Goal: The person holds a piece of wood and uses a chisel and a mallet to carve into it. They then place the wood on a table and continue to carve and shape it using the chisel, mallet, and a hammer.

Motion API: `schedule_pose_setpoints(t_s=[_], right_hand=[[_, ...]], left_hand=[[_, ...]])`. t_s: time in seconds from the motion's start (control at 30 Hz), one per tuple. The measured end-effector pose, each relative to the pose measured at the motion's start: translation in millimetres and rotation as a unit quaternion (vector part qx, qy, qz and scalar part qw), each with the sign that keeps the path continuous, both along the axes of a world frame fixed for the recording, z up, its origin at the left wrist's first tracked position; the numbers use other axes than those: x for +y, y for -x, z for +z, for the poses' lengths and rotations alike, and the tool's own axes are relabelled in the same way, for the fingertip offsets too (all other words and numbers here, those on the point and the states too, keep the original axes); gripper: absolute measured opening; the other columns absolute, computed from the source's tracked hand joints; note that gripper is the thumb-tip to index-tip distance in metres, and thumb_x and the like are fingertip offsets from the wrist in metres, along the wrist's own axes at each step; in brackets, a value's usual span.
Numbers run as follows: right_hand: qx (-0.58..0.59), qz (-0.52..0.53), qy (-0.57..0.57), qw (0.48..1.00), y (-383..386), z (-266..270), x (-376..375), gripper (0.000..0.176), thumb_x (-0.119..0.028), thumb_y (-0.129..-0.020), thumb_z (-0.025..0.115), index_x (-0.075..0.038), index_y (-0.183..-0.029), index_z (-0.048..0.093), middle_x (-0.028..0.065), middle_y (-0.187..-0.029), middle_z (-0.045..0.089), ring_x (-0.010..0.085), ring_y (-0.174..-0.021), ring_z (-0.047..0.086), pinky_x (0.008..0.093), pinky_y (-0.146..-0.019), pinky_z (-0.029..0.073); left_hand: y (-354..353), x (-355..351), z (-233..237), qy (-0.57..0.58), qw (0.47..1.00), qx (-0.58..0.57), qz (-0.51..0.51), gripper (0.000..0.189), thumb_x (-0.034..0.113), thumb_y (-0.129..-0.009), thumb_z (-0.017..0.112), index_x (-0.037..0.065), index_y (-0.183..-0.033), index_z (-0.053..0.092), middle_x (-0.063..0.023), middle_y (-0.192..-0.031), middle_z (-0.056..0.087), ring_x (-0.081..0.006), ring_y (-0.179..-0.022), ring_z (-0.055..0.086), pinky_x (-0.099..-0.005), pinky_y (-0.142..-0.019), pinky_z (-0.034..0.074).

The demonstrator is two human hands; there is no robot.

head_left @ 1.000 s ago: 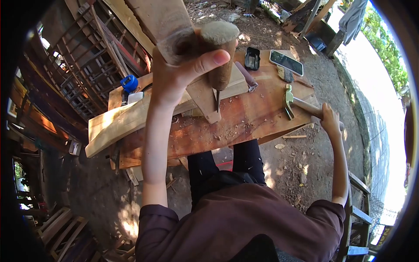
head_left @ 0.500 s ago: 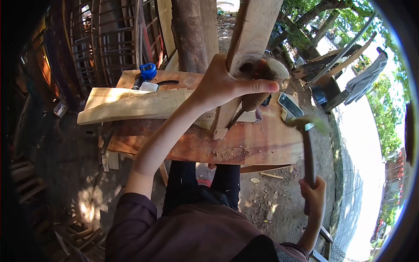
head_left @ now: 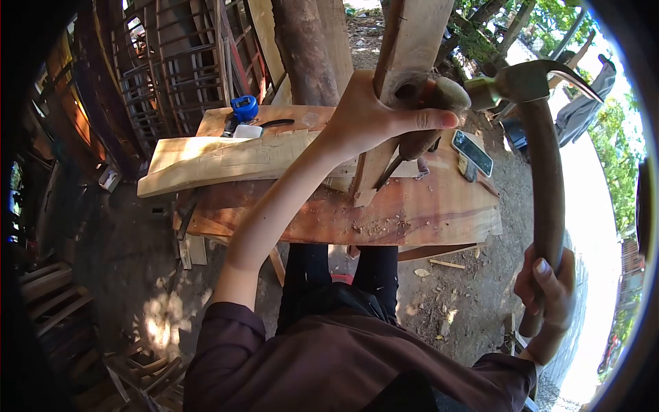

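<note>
An upright wooden board (head_left: 414, 48) with a dark knot rises from the workbench, its lower end close over the bench top. My left hand (head_left: 374, 120) is closed round the board, with the thumb across a wooden-handled chisel (head_left: 416, 145). The chisel slants, its blade pointing down along the board and its worn butt at the upper right. In my right hand (head_left: 549, 288) is a claw hammer (head_left: 546, 172), gripped low on its handle. The hammer's face is right by the chisel's butt, the claw pointing right.
On the workbench (head_left: 453, 220) lie wood shavings, a pale plank (head_left: 230, 161), a phone (head_left: 472, 152), and a blue tape measure (head_left: 244, 108) at the back left. A tree trunk (head_left: 305, 55) stands behind the bench. Wooden frames and scraps (head_left: 55, 302) lean and lie at left.
My right hand has raised the hammer from low at the right, bringing its head up beside the chisel's butt. My left hand keeps its hold; the whole view has shifted slightly.
</note>
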State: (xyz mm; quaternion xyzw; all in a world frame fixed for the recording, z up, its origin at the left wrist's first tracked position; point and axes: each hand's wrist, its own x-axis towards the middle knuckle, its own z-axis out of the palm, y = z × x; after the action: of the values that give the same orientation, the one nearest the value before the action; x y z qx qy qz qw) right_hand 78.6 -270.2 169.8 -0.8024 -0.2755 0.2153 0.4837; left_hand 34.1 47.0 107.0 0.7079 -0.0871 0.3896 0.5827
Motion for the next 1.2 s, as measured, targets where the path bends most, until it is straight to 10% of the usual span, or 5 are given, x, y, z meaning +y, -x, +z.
schedule_pose_setpoints(t_s=[0.13,0.2,0.27,0.53,1.2], right_hand=[[-0.112,-0.024,-0.135,0.984,-6,3,-18,0.043,-0.04,-0.085,0.057,0.0,-0.095,0.045,0.0033,-0.055,0.045,0.007,-0.036,0.037,0.0193,-0.039,0.032],[-0.154,-0.273,-0.315,0.896,-7,-5,-3,0.035,-0.036,-0.089,0.052,-0.002,-0.095,0.046,0.0045,-0.062,0.047,0.0065,-0.038,0.035,0.0198,-0.042,0.031],[-0.088,0.009,-0.349,0.933,-42,1,-31,0.029,-0.032,-0.093,0.047,-0.003,-0.094,0.045,0.0053,-0.063,0.046,0.0072,-0.037,0.031,0.0209,-0.04,0.027],[-0.121,-0.009,0.113,0.986,-18,-9,-25,0.043,-0.03,-0.076,0.066,0.005,-0.094,0.049,0.0026,-0.052,0.048,0.006,-0.035,0.038,0.0192,-0.032,0.029],[-0.111,0.012,-0.107,0.988,-15,6,-18,0.046,-0.035,-0.083,0.061,0.005,-0.099,0.045,0.0024,-0.055,0.046,0.0055,-0.037,0.037,0.0187,-0.04,0.029]], left_hand=[[2,3,0,-0.017,1.0,0.013,0.008,0.048,0.039,-0.061,0.083,0.001,-0.086,0.066,-0.006,-0.078,0.066,-0.0132,-0.074,0.064,-0.025,-0.069,0.051],[0,-1,-1,-0.029,1.0,-0.003,0.009,0.048,0.039,-0.061,0.082,0.001,-0.086,0.066,-0.0067,-0.078,0.066,-0.0138,-0.073,0.064,-0.0253,-0.068,0.051],[-4,-3,-3,-0.032,0.999,-0.002,0.005,0.048,0.04,-0.061,0.082,0.001,-0.085,0.066,-0.007,-0.078,0.066,-0.0142,-0.072,0.064,-0.0255,-0.068,0.052],[-4,-7,3,-0.039,0.999,0.017,0.029,0.048,0.04,-0.061,0.082,0.001,-0.084,0.066,-0.0072,-0.076,0.066,-0.0149,-0.071,0.065,-0.026,-0.068,0.052],[-8,-6,-3,-0.065,0.997,-0.012,0.03,0.046,0.04,-0.061,0.082,0.002,-0.081,0.067,-0.0065,-0.076,0.067,-0.0141,-0.07,0.065,-0.0236,-0.065,0.052]])
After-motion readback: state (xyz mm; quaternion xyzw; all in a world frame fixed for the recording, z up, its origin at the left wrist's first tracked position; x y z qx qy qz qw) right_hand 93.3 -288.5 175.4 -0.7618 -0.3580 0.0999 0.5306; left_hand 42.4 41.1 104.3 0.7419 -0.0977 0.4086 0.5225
